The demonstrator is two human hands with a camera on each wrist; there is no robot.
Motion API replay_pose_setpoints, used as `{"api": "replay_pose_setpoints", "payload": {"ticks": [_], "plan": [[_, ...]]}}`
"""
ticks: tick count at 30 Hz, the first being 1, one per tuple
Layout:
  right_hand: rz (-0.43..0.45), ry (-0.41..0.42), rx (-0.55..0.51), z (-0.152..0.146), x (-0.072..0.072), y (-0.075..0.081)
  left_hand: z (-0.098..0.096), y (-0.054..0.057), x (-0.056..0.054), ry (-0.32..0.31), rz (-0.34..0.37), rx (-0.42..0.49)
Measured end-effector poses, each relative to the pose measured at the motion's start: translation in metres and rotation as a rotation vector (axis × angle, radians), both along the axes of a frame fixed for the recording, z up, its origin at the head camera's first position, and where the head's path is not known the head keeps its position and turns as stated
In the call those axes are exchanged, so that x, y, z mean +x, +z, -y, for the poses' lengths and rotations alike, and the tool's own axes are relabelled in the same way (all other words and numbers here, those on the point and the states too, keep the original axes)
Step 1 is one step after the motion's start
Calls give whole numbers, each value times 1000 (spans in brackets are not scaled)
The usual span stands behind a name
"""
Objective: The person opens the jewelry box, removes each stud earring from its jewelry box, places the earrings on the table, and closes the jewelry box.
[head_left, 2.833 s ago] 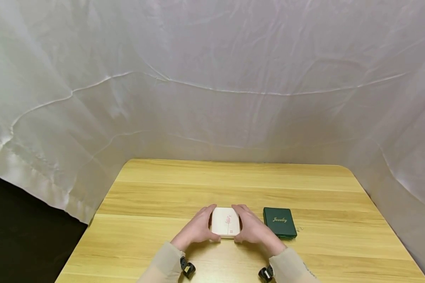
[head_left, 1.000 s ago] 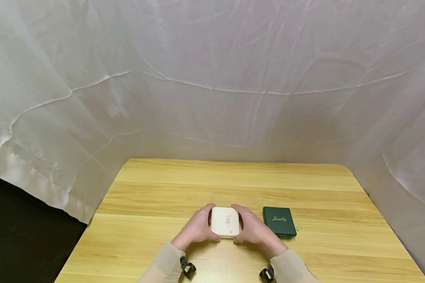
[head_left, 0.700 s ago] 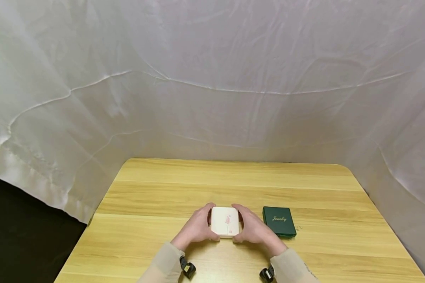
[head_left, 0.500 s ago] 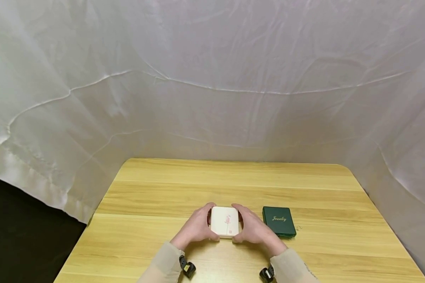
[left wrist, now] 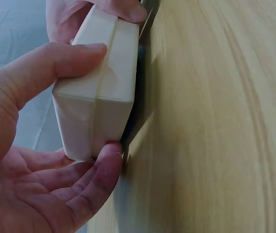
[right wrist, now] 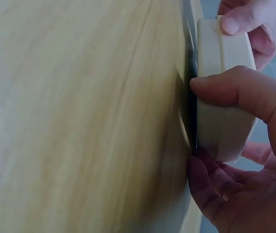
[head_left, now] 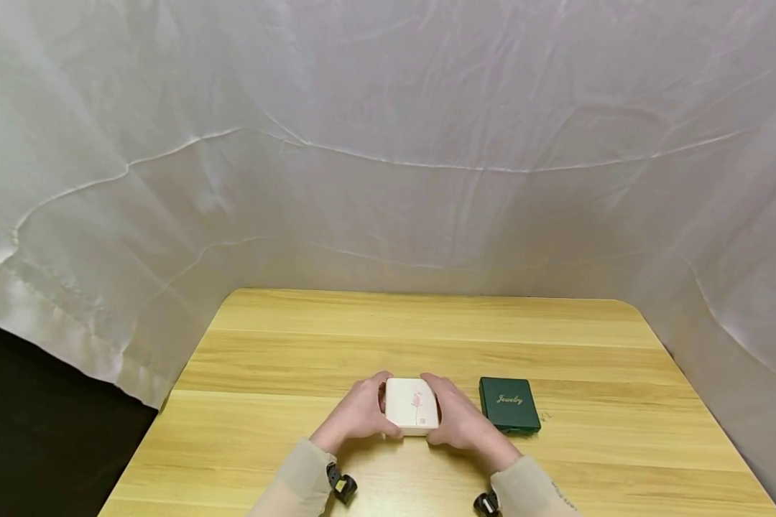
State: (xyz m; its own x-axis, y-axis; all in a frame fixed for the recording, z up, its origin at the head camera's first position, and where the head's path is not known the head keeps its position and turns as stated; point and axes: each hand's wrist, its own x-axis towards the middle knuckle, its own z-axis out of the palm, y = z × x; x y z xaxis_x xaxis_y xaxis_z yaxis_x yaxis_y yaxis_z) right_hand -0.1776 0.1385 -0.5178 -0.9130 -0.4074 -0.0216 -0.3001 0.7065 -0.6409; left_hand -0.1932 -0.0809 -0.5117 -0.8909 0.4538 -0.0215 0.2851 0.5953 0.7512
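Note:
A small white box [head_left: 409,404] with rounded corners and a pink flower on its lid stands between my two hands. My left hand [head_left: 360,412] grips its left side, thumb at the front and fingers at the far corner. On the opposite side my right hand [head_left: 459,418] holds it the same way. A seam runs round the box's side [left wrist: 116,80] in the left wrist view, with the left thumb [left wrist: 82,59] on the lid part. In the right wrist view the right thumb [right wrist: 215,89] lies across the lower part, close over the table.
A dark green box [head_left: 509,406] marked "Jewelry" in gold lies just right of my right hand. The wooden table [head_left: 284,359] has a rounded back edge, with a pale curtain [head_left: 388,215] behind and at both sides.
Over the last half second the white box has tilted slightly, more of its front side showing, and its right side has shifted a little right with my right hand. The green box has not moved.

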Motion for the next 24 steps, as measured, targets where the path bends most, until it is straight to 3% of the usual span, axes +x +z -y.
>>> {"api": "replay_pose_setpoints", "payload": {"ticks": [8,24], "plan": [[6,-34,11,3,1,0,1,0,0,-2,29,38],[-2,-20,14,2,0,2,1,-5,3,19,-14,90]]}}
